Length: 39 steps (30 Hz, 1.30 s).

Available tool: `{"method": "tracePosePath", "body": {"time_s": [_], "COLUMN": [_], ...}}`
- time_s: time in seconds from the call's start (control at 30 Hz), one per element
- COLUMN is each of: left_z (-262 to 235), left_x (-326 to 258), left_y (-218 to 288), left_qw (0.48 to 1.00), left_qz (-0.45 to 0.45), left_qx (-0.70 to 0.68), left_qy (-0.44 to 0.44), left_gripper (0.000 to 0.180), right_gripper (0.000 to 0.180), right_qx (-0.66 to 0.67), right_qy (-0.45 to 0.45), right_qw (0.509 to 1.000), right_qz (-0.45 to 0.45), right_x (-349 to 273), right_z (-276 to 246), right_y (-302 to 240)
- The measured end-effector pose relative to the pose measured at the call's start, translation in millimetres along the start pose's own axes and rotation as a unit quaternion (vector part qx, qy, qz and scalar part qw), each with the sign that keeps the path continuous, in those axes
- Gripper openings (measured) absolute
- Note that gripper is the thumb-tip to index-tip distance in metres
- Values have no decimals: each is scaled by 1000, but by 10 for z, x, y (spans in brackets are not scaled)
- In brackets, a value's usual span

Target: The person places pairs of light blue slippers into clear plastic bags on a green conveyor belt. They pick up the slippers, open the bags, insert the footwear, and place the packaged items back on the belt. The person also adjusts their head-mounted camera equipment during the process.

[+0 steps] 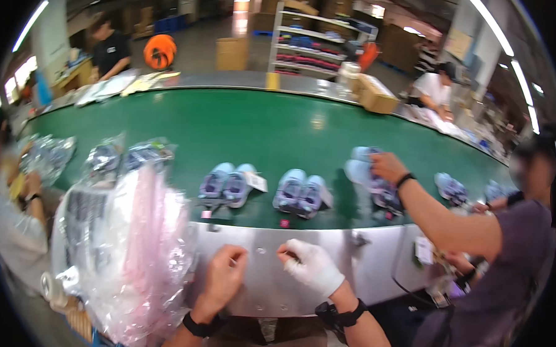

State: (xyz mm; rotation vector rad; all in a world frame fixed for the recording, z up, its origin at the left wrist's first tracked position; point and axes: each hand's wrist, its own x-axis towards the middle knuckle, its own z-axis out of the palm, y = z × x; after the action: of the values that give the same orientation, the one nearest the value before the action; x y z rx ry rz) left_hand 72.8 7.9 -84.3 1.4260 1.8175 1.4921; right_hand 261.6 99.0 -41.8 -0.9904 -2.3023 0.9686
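My left hand (226, 273) is bare, with its fingers curled in toward the thumb, above the metal edge of the belt. Facing it across a small gap, my right hand (311, 267) wears a white glove that leaves the fingertips uncovered. Its fingers are pinched together too. Whatever either hand may hold is too small to make out. Beyond them on the green belt stand two pairs of light blue and purple shoes, a left pair (226, 185) and a right pair (301, 193), each with a white tag. Neither hand touches them.
A heap of clear and pinkish plastic bags (141, 248) lies left of my hands. Bagged shoes (148, 154) sit behind it on the green belt (243, 125). At right, a co-worker's hand (387, 168) reaches onto another shoe pair (362, 171). A cardboard box (376, 94) stands across the belt.
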Motion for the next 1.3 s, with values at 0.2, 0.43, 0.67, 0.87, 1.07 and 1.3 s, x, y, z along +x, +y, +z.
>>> {"method": "tracePosePath", "body": {"time_s": [0.2, 0.43, 0.67, 0.87, 1.07, 1.3], "left_z": [-687, -2097, -2201, -2566, -2275, -2428], "left_x": [-483, 49, 369, 458, 873, 654], "left_y": [1171, 880, 357, 261, 273, 133], "left_qw": [982, 938, 899, 938, 888, 947], "left_qz": [134, -46, -171, -236, -225, -150], "left_qx": [110, 333, 381, 160, 344, 256], "left_qy": [-69, 90, -131, -199, -209, -121], "left_gripper": [16, 38, 74, 71, 45, 38], "right_gripper": [13, 15, 21, 21, 19, 20], "right_qx": [-7, -5, -107, -126, -96, -36], "right_qy": [-22, -61, -174, -206, -195, -202], "right_qw": [990, 985, 958, 955, 955, 964], "right_qz": [-141, -159, -201, -174, -200, -170], "right_x": [807, 914, 756, 652, 639, 596], "right_z": [289, 273, -5, -166, -17, 12], "right_y": [-46, -247, -622, -893, -1050, -817]}}
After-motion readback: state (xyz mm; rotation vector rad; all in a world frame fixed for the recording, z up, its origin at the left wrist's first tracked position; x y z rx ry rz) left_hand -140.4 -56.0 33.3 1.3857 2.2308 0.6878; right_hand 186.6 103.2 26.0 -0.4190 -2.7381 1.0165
